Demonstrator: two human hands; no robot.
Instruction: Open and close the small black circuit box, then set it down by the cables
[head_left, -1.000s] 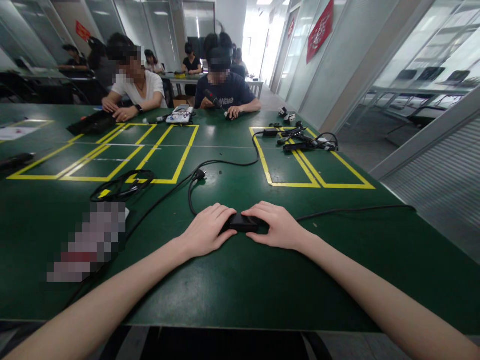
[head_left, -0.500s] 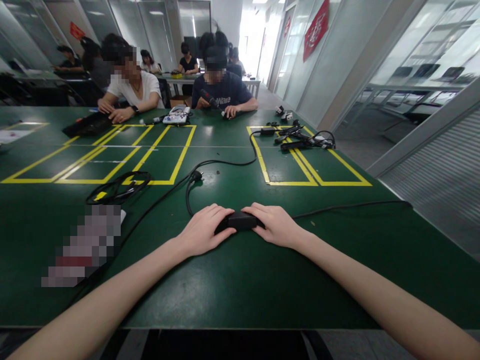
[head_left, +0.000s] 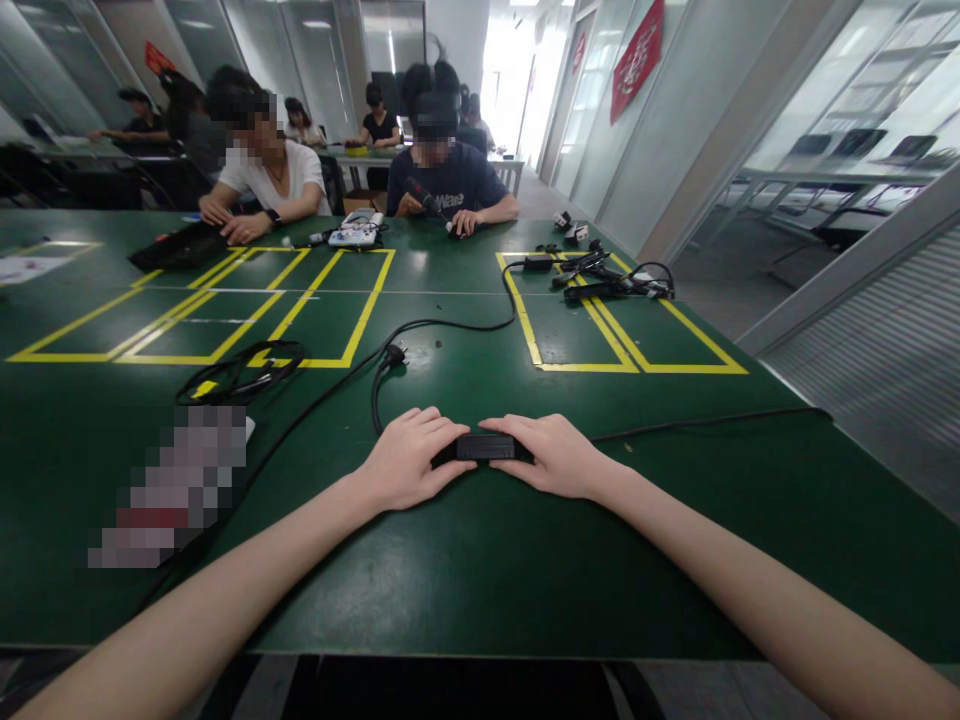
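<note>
A small black power adapter (head_left: 484, 447) lies on the green table (head_left: 480, 580) right in front of me. My left hand (head_left: 409, 460) covers its left end with fingers curled over it. My right hand (head_left: 551, 455) grips its right end the same way. One black cable (head_left: 705, 422) runs from the adapter off to the right. Another black cable with a plug (head_left: 392, 354) loops away to the left and back across the table.
A coiled black cable with a yellow tag (head_left: 240, 372) lies at left near a blurred-out object (head_left: 176, 485). Yellow tape boxes (head_left: 360, 320) mark the table. More adapters and cords (head_left: 607, 280) pile at the far right. Two people (head_left: 450, 180) sit across, handling devices.
The adapter has been turned between my hands and now shows a thinner edge. Both hands stay on its ends in almost the same spot.
</note>
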